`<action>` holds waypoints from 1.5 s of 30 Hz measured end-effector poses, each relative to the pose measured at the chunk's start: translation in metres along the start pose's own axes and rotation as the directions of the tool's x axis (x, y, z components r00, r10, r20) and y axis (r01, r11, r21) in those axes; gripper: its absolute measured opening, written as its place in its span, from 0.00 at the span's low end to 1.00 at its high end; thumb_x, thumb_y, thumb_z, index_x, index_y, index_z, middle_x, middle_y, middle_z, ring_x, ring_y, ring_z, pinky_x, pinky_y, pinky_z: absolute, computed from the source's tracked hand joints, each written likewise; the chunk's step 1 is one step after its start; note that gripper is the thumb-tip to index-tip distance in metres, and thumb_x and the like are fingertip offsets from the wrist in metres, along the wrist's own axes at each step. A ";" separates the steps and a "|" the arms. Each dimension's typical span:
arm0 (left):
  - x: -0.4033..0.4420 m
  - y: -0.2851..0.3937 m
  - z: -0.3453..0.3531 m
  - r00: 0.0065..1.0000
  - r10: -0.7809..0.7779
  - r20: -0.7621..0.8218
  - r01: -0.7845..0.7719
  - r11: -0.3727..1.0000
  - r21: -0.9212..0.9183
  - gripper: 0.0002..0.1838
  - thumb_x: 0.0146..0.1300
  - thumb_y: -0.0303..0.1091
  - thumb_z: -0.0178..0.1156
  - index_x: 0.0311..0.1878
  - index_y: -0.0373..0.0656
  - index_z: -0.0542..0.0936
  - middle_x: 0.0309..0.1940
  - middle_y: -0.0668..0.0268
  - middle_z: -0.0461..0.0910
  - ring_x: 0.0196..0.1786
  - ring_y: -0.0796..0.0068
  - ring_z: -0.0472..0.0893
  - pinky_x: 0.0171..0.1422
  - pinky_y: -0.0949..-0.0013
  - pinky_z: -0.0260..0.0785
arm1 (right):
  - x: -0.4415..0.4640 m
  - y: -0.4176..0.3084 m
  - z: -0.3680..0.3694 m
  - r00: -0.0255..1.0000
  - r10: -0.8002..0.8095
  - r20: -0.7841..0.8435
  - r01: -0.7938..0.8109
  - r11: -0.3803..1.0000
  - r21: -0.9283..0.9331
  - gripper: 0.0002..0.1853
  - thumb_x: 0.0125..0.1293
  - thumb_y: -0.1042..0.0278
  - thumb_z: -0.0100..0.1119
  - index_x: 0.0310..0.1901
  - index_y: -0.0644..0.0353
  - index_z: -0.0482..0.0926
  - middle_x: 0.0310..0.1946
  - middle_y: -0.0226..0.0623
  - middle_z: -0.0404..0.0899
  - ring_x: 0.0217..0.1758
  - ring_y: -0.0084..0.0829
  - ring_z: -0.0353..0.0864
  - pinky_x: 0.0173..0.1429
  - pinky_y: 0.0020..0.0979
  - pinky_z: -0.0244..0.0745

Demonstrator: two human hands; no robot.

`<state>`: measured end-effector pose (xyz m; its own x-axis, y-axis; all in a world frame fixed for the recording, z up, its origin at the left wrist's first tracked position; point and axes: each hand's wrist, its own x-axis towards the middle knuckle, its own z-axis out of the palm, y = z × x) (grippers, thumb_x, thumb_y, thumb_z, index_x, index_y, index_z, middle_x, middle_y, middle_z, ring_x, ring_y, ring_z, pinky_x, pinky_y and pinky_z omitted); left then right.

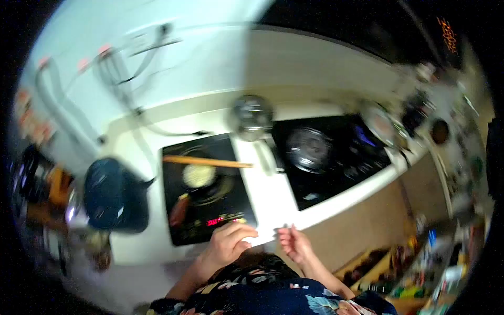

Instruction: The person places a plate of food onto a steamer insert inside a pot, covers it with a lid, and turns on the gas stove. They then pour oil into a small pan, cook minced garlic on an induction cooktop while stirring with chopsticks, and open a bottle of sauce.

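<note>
My left hand is at the front edge of a black induction cooktop, just below its lit red display. Its fingers are bent towards the thumb; whether anything small is between them is hidden. To the right, past the counter edge, my right hand is raised with curled fingers, and blur hides what they may hold. On the cooktop stands a small dark pan with a brownish handle, holding a pale round food. A long wooden stick lies across the pan's far side.
A glass-lidded pot stands behind, between the cooktop and a black gas stove bearing another round lid or pan. A dark blue appliance is at the left. Cables hang on the wall. An open drawer with bottles is at lower right.
</note>
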<state>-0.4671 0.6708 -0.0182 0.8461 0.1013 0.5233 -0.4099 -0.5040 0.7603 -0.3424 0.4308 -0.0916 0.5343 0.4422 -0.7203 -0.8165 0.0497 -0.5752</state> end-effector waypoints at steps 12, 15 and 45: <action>0.036 0.021 0.113 0.888 -0.166 0.430 0.176 0.984 0.017 0.05 0.63 0.29 0.64 0.42 0.42 0.83 0.31 0.59 0.81 0.29 0.58 0.82 0.35 0.64 0.75 | -0.034 0.000 -0.096 0.993 -0.049 -0.111 0.049 0.999 0.000 0.16 0.77 0.56 0.50 0.46 0.61 0.82 0.30 0.28 0.81 0.29 0.18 0.78 0.32 0.18 0.75; 0.038 0.012 0.149 0.862 -0.272 0.428 0.237 0.962 0.135 0.04 0.63 0.31 0.64 0.40 0.43 0.83 0.26 0.61 0.82 0.25 0.65 0.83 0.32 0.66 0.75 | -0.035 -0.006 -0.143 0.993 -0.063 -0.100 0.066 0.998 0.022 0.15 0.77 0.58 0.50 0.46 0.61 0.82 0.31 0.29 0.82 0.29 0.19 0.79 0.34 0.20 0.76; 0.331 -0.054 0.515 0.999 -0.025 0.049 0.005 0.929 0.369 0.17 0.63 0.26 0.60 0.55 0.37 0.76 0.56 0.50 0.72 0.53 0.52 0.77 0.58 0.57 0.72 | -0.070 -0.040 -0.515 0.842 -0.320 -0.434 0.168 0.920 -0.353 0.19 0.75 0.58 0.54 0.36 0.66 0.84 0.27 0.39 0.83 0.25 0.32 0.80 0.29 0.36 0.73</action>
<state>0.0106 0.2895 -0.0843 0.8714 0.0719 0.4852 -0.2509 -0.7846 0.5669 -0.2344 -0.0634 -0.2178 0.8063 -0.0322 -0.5906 -0.5845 -0.1965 -0.7873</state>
